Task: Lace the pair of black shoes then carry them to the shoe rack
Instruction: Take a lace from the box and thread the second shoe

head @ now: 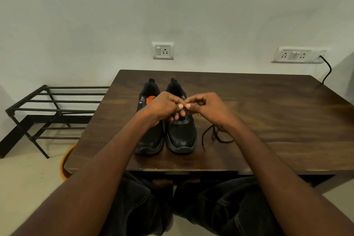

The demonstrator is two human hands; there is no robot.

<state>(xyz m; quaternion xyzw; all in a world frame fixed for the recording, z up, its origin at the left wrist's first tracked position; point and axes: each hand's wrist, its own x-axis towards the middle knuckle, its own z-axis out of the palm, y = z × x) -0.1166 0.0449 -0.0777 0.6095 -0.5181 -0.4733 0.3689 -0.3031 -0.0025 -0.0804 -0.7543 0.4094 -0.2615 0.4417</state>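
Both my hands up over right shoe (182, 136), toes toward me, on wooden table (268, 113). Left hand (164, 107) and right hand (206, 107) fingers curled, tips meeting, pinching what looks like lace end; too small to confirm. Left shoe (150, 140) touching alongside. Loose lace (216, 136) lying right of the pair. Shoe rack (47, 109) on floor, left of table.

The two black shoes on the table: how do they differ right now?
The right shoe is being laced: both hands, left hand and right hand, pinch at its eyelets, and a loose lace lies beside it. The left shoe is untouched, its orange insole showing. Both stand side by side, toes toward the person.
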